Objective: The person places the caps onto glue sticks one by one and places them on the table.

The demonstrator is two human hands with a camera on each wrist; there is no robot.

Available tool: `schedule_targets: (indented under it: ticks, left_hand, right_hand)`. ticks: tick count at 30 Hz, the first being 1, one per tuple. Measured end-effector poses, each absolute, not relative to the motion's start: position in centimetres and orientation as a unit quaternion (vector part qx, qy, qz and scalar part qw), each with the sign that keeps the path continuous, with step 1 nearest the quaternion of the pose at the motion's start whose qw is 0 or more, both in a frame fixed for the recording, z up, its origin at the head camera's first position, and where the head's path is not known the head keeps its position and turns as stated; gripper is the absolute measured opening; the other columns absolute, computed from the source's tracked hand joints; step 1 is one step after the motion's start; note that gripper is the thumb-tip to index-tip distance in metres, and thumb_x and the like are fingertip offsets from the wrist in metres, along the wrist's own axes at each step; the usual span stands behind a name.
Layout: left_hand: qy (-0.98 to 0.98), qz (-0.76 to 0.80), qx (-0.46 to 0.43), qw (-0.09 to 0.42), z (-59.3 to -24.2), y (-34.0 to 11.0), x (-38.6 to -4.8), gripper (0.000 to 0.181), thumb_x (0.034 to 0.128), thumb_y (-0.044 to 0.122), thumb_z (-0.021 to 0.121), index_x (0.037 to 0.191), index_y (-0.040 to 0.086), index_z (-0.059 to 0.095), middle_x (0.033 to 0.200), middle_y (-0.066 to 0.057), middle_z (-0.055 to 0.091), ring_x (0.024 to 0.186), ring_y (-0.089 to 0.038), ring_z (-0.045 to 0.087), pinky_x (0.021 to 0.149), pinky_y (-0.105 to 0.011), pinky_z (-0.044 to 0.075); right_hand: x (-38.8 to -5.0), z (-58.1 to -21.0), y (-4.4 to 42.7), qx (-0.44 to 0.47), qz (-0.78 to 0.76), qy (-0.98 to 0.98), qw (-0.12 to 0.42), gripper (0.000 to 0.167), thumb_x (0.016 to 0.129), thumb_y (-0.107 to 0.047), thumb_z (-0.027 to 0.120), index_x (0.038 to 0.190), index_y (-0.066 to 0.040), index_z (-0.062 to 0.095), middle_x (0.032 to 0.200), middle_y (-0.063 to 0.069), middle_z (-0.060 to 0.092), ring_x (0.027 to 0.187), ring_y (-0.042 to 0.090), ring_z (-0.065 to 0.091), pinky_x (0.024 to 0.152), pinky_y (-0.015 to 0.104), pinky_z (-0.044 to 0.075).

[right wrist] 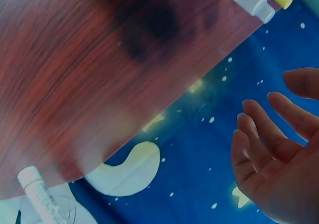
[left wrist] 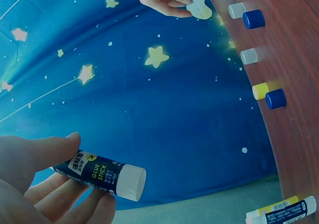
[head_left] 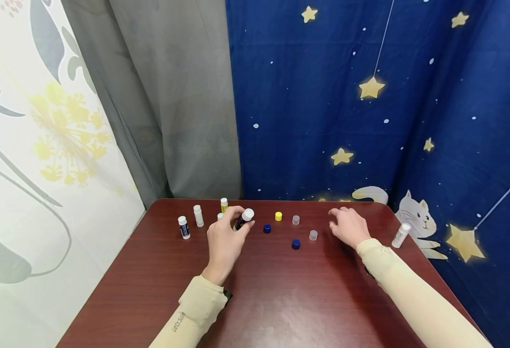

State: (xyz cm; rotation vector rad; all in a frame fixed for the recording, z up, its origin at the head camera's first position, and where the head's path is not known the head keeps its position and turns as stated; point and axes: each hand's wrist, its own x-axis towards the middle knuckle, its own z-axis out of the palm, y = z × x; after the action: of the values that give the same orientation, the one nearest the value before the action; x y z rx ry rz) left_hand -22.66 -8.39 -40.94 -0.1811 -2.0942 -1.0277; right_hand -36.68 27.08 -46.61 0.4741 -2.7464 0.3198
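Observation:
My left hand point(head_left: 225, 241) grips a glue stick point(head_left: 243, 219) with a dark label and a white end, raised and tilted over the table. In the left wrist view, "GLUE STICK" is readable on that dark label point(left wrist: 102, 171). My right hand point(right wrist: 279, 154) holds nothing, its fingers loosely bent and spread above the right part of the table. Between the hands lie loose caps: a yellow cap point(head_left: 278, 216), two blue caps, one nearer the back point(head_left: 267, 228) and one nearer the front point(head_left: 296, 244), and two clear caps, including one nearest my right hand point(head_left: 313, 235).
On the left stand a navy-labelled glue stick point(head_left: 184, 227), a white one point(head_left: 198, 216) and a yellow one point(head_left: 224, 205); another point(head_left: 220, 216) is mostly hidden behind my left hand. A white glue stick point(head_left: 400, 235) stands near the right edge of the brown table point(head_left: 276, 295). Curtains hang behind.

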Motion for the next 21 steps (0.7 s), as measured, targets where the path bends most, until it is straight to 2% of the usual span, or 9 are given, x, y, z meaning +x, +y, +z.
schedule_targets:
  ticks: [10, 21]
  left_hand:
    - [-0.824, -0.403, -0.071, 0.393, -40.8, -8.3, -22.3, 0.030, 0.0802, 0.019, 0.087, 0.104, 0.018, 0.069, 0.097, 0.008, 0.074, 0.084, -0.011, 0.070, 0.076, -0.037, 0.052]
    - [-0.820, -0.411, -0.078, 0.390, -40.8, -8.3, -22.0, 0.029, 0.0817, 0.018, 0.086, 0.105, 0.018, 0.069, 0.099, 0.006, 0.075, 0.083, -0.013, 0.070, 0.075, -0.040, 0.054]
  right_hand:
    - [-36.3, -47.7, 24.3, 0.191, 0.113, -0.964, 0.144, 0.033, 0.089, -0.023, 0.070, 0.120, -0.014, 0.072, 0.112, 0.011, 0.069, 0.105, 0.035, 0.062, 0.078, 0.057, 0.054]
    - [-35.6, -48.8, 22.0, 0.236, 0.117, -0.956, 0.131, 0.033, 0.086, -0.017, 0.069, 0.118, -0.014, 0.073, 0.101, 0.007, 0.071, 0.095, 0.029, 0.061, 0.073, 0.050, 0.054]
